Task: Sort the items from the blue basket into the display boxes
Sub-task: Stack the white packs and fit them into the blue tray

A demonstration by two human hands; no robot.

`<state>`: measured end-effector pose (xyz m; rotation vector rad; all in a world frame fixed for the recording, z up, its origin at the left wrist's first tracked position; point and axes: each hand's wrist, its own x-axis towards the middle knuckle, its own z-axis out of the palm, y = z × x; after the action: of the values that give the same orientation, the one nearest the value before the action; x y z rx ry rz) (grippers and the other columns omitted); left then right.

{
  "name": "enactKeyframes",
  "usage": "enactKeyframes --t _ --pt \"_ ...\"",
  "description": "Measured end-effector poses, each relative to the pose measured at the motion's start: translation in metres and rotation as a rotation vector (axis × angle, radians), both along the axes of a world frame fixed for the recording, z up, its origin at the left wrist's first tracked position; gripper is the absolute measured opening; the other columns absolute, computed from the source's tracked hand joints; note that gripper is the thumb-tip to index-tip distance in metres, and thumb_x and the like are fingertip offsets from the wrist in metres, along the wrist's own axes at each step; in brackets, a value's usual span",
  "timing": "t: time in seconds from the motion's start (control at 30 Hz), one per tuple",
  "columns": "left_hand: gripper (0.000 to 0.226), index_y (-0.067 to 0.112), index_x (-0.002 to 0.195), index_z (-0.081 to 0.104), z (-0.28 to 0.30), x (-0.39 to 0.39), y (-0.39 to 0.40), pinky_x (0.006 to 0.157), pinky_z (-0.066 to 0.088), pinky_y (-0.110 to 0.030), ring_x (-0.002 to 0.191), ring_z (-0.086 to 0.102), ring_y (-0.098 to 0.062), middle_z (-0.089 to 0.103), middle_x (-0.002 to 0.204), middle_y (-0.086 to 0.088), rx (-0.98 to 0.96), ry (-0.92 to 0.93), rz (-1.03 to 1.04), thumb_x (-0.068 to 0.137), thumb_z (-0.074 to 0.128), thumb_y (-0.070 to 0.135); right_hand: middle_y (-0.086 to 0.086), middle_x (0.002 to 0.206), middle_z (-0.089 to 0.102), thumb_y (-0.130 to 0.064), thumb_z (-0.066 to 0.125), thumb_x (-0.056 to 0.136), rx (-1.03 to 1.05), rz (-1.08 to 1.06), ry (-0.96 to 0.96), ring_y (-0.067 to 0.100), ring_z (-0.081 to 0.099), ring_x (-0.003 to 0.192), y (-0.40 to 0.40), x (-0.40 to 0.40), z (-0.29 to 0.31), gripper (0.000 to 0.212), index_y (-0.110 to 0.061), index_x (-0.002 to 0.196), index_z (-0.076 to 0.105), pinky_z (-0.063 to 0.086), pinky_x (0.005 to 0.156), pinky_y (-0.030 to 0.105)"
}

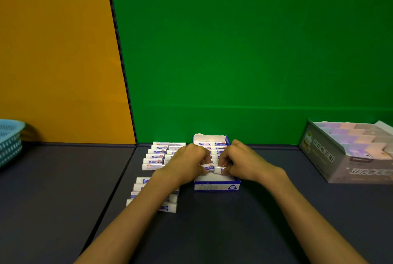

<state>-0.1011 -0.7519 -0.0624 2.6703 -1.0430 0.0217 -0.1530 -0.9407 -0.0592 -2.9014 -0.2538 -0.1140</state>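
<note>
Both hands meet over the blue-and-white display box (217, 186), the left hand (189, 162) pinching one eraser (208, 167) and the right hand (240, 160) another eraser (219, 170), long axes running left-right.

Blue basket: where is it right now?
Head view: the blue basket sits at the far left edge of the table, against the orange wall, well left of the erasers and both hands.

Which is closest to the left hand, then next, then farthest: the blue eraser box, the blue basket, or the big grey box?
1. Blue eraser box: right beside the left hand, centre.
2. Grey box: far right.
3. Blue basket: far left edge.
</note>
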Motion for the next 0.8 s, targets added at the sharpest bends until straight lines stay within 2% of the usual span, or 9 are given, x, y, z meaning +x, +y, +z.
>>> enactKeyframes --t 0.13,0.3,0.5,0.67,0.8 --pt "0.028 0.019 0.105 0.070 -0.0016 -0.0011 -0.0030 0.085 0.053 -0.035 0.096 0.064 -0.020 0.070 0.103 -0.001 0.027 -0.001 -0.014 0.080 0.081 0.022 -0.010 0.085 0.066 -0.025 0.081 0.079 -0.023 0.022 -0.005 0.006 0.044 0.093 -0.0017 -0.0001 0.0021 0.020 -0.024 0.098 0.075 0.039 0.072 0.025" --pt "0.027 0.017 0.104 0.072 -0.0026 -0.0016 -0.0066 0.081 0.052 -0.032 0.092 0.062 -0.019 0.068 0.100 -0.002 0.040 -0.011 -0.022 0.078 0.082 0.018 -0.007 0.088 0.068 -0.020 0.079 0.080 -0.030 0.039 -0.017 0.004 0.042 0.090 -0.0005 0.0005 0.0014 0.018 -0.022 0.097 0.076 0.037 0.072 0.024" --pt "0.024 0.017 0.101 0.074 -0.0053 0.0008 -0.0059 0.084 0.054 -0.036 0.093 0.065 -0.022 0.071 0.099 -0.005 0.026 -0.010 -0.021 0.078 0.082 0.018 -0.008 0.084 0.064 -0.017 0.082 0.077 0.037 0.026 0.015 0.010 0.058 0.087 -0.0019 0.0008 -0.0038 0.016 -0.021 0.091 0.075 0.041 0.068 0.023" --pt "0.022 0.015 0.101 0.075 -0.0074 0.0006 -0.0048 0.082 0.054 -0.034 0.091 0.066 -0.021 0.073 0.097 -0.005 0.012 -0.034 -0.031 0.080 0.078 0.010 -0.012 0.086 0.050 -0.026 0.084 0.077 0.016 0.016 -0.027 0.010 0.049 0.094 -0.0036 -0.0027 -0.0035 0.019 -0.026 0.093 0.073 0.041 0.073 0.025" --pt "0.023 0.016 0.101 0.076 -0.0091 0.0031 -0.0037 0.082 0.054 -0.032 0.090 0.068 -0.019 0.074 0.094 -0.003 0.006 -0.036 -0.023 0.080 0.078 0.008 -0.011 0.086 0.052 -0.027 0.083 0.078 0.000 0.017 -0.030 0.007 0.044 0.094 -0.0028 -0.0040 -0.0019 0.020 -0.026 0.095 0.074 0.041 0.075 0.026"
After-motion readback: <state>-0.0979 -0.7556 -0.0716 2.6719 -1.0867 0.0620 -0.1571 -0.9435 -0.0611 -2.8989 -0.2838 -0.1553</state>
